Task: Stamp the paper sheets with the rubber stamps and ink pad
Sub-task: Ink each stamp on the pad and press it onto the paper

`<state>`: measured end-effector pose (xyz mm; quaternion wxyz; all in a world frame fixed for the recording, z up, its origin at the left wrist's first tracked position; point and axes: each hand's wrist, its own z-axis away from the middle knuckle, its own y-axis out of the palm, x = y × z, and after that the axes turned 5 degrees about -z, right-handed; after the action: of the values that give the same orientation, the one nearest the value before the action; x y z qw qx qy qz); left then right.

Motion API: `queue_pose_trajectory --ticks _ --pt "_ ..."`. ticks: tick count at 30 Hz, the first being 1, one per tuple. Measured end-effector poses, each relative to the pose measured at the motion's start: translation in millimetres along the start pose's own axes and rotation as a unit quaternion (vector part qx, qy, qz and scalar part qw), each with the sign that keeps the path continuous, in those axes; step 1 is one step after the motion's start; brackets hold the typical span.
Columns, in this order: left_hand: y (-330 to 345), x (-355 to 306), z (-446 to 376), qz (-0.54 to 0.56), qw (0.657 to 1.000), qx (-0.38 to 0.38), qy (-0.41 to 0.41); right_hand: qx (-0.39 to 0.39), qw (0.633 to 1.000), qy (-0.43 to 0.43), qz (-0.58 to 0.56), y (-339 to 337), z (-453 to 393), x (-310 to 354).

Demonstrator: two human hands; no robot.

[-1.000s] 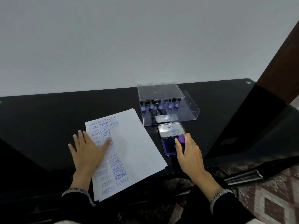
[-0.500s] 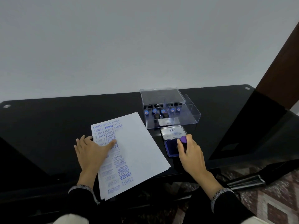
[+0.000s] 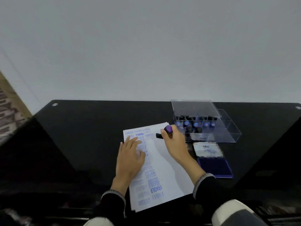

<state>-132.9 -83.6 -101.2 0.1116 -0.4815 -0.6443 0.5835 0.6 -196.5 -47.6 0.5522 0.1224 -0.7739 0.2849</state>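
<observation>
A stack of white paper sheets (image 3: pixel 164 170) lies on the black table, its left column full of blue stamped words. My left hand (image 3: pixel 130 159) rests flat on the sheets' left side, fingers spread. My right hand (image 3: pixel 175 144) grips a rubber stamp (image 3: pixel 167 129) with a purple knob and black base, held over the top right part of the paper. Whether the base touches the sheet, I cannot tell. The open ink pad (image 3: pixel 214 167), blue with its lid folded back, sits to the right of the paper.
A clear plastic box (image 3: pixel 231 132) with several more stamps stands behind the ink pad, its lid raised. The black glass table (image 3: pixel 81 136) ends at a grey wall. Patterned floor shows at far left.
My right hand has lifted the stamp off the ink pad and carried it left, over the top of the paper. The left hand stayed on the sheets. The view has shifted left.
</observation>
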Motion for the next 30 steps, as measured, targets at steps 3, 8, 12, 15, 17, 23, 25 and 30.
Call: queue_pose_trajectory --ticks 3,8,12,15,17,23,25,30 --pt "2 4 -2 -0.006 0.999 0.042 0.007 0.065 0.995 -0.009 0.073 15 -20 -2" --pt "5 8 -6 -0.035 0.998 0.060 0.008 0.129 0.981 -0.024 0.144 27 -37 -11" --pt "4 9 -7 -0.049 0.997 0.054 0.018 0.139 0.975 -0.024 0.174 33 -41 -12" --pt "5 10 -6 -0.041 0.998 0.046 0.024 0.136 0.972 -0.028 0.188 34 -41 -11" --pt "6 11 -6 -0.040 0.998 0.049 0.026 0.139 0.970 -0.027 0.198 35 -40 -11" --pt "9 13 -6 -0.035 0.998 0.050 0.028 0.141 0.961 -0.024 0.237 37 -37 -9" --pt "9 13 -6 -0.031 0.998 0.051 0.028 0.143 0.959 -0.026 0.245 38 -36 -8" --pt "10 14 -7 -0.036 0.997 0.056 0.027 0.149 0.949 -0.037 0.277 39 -35 -5"
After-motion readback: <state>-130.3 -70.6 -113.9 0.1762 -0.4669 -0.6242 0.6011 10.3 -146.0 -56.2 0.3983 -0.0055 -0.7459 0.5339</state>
